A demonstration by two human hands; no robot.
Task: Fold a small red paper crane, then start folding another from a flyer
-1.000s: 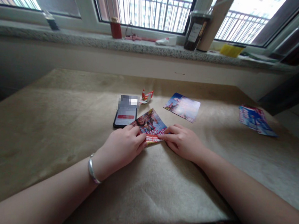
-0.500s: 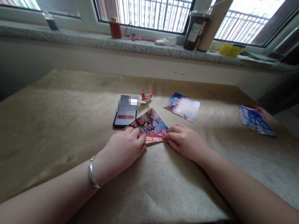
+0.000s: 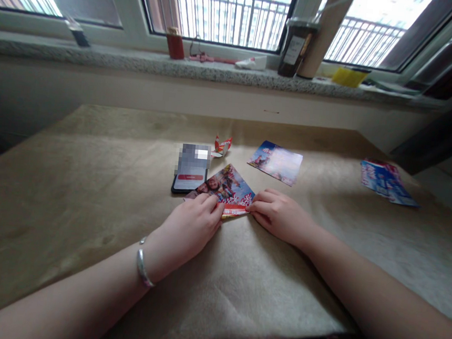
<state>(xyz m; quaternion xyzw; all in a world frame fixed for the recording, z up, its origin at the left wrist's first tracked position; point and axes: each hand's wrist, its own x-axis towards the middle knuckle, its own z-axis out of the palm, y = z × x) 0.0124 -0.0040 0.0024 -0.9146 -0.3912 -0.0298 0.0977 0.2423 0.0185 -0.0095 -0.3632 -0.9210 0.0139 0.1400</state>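
A sheet of printed paper (image 3: 230, 187), folded to a triangle with its point away from me, lies on the table between my hands. Along its near edge runs a narrow folded strip in red and yellow. My left hand (image 3: 194, 217), with a silver bangle at the wrist, presses on the near left part, fingers together over the strip and hiding that corner. My right hand (image 3: 275, 211) pinches the right corner. Just beyond my left hand is a phone (image 3: 189, 182) with a lit, partly blurred screen. A small red folded-paper figure (image 3: 222, 146) stands behind the phone's right side.
A square printed sheet (image 3: 276, 162) lies flat beyond my right hand. Several more printed sheets (image 3: 389, 182) are piled at the far right of the table (image 3: 70, 187). On the windowsill (image 3: 120, 61) stand a red container (image 3: 175, 45), a dark lidded jar (image 3: 294, 49) and a yellow item (image 3: 349, 76).
My left hand has slid slightly to the right along the paper's near edge, covering more of the folded strip. My right hand stays at the right corner.
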